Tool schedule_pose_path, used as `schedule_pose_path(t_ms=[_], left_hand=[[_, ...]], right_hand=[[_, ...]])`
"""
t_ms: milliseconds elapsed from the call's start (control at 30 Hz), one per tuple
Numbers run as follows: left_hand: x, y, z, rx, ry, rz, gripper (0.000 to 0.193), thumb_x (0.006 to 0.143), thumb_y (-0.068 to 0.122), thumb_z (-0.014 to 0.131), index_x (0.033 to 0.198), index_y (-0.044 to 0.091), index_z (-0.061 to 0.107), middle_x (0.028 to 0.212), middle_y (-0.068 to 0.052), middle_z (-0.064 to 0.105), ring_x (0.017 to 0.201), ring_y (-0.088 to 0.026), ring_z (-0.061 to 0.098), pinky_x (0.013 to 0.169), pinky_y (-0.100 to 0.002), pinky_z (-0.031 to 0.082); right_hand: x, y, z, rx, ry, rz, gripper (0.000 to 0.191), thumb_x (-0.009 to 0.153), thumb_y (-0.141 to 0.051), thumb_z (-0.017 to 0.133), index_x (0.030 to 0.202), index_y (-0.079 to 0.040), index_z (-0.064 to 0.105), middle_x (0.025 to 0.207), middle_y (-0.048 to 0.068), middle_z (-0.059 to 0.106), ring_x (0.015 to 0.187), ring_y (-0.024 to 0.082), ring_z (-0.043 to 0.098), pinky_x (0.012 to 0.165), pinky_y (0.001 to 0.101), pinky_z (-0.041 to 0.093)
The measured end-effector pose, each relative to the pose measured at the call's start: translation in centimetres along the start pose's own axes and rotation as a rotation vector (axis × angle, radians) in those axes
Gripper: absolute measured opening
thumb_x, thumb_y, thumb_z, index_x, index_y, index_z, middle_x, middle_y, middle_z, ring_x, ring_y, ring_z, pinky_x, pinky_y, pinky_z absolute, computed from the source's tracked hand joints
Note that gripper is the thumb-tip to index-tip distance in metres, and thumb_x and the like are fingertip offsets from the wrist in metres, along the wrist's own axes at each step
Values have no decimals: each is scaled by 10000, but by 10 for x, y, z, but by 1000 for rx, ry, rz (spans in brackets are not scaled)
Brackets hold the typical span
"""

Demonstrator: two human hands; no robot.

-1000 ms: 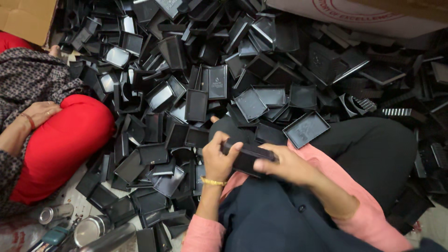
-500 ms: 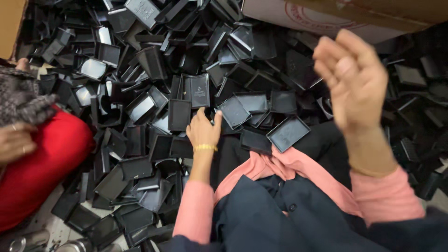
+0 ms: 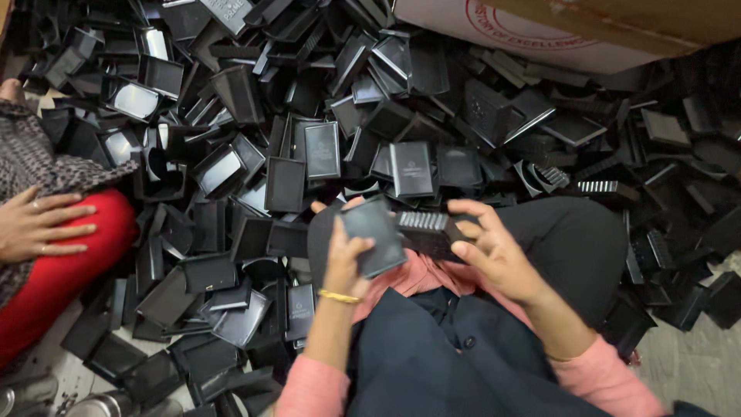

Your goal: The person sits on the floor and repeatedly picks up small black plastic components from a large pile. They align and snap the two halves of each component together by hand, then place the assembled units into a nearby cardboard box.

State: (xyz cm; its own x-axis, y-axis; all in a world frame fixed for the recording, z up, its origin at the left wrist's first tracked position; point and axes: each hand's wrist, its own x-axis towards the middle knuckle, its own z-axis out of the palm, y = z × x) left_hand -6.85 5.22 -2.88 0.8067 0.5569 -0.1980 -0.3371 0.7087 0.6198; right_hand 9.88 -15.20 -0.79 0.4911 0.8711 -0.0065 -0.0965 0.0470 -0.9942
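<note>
My left hand (image 3: 345,259), with a gold bangle at the wrist, grips a flat black plastic lid (image 3: 373,234) tilted toward me. Right beside it my right hand (image 3: 494,249) holds a black plastic box part with a ribbed edge (image 3: 429,230), touching the lid's right side. Both hands meet above my lap, over my black trousers (image 3: 575,247) and pink sleeves. A big heap of similar black plastic trays and lids (image 3: 324,147) covers the floor in front of me.
Another person sits at the left in a red garment (image 3: 54,286), one hand (image 3: 38,224) resting on the knee. A cardboard box (image 3: 587,23) stands at the top right. Metal cans (image 3: 93,403) lie at the bottom left. Bare floor (image 3: 687,363) shows at the bottom right.
My right hand has come down from its raised, empty pose and now holds a ribbed black part. My left hand has pulled back from the heap with a lid. Both meet over my lap.
</note>
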Motion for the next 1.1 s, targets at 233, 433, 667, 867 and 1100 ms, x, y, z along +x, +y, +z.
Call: schedule_pose_path(t_ms=[233, 433, 667, 867, 1100], left_hand=[[1, -40, 38, -118, 25, -276, 507, 1031, 590, 412, 1270, 158, 529, 1189, -138, 669, 991, -306, 695, 759, -463, 622], [-4, -50, 39, 0, 55, -238, 499, 1042, 606, 369, 1270, 194, 532, 1145, -148, 689, 935, -296, 691, 708, -436, 595], [12, -52, 37, 15, 118, -7, 687, 1048, 554, 360, 1500, 50, 473, 1277, -104, 654, 1092, -192, 652, 947, -335, 560], [10, -58, 40, 125, 73, -4, 674, 1067, 543, 354, 1494, 42, 499, 1224, -127, 652, 1033, -198, 656, 901, -343, 561], [3, -57, 44, 104, 2, 24, 625, 1051, 558, 321, 1385, 87, 560, 1215, -39, 667, 1004, -132, 641, 890, -285, 548]], right_hand=[[0, -1, 46, -379, 330, 125, 625, 987, -186, 658, 1561, -103, 423, 1345, 131, 636, 846, 207, 664, 755, 333, 563], [-2, -15, 47, -490, 185, 250, 863, 858, -195, 795, 1546, -104, 282, 1104, 226, 689, 754, 213, 629, 608, 315, 484], [-20, -29, 58, -74, 63, -39, 720, 860, -20, 782, 1493, -24, 437, 1340, 118, 610, 1173, 147, 650, 983, 291, 543], [-34, -27, 70, -530, 285, 379, 813, 803, -114, 886, 1546, -131, 554, 1301, 91, 705, 867, 248, 665, 829, 353, 560], [-26, -20, 49, -9, 52, 166, 709, 865, -82, 763, 1511, 2, 485, 1404, 102, 614, 1202, 133, 627, 1040, 285, 507]])
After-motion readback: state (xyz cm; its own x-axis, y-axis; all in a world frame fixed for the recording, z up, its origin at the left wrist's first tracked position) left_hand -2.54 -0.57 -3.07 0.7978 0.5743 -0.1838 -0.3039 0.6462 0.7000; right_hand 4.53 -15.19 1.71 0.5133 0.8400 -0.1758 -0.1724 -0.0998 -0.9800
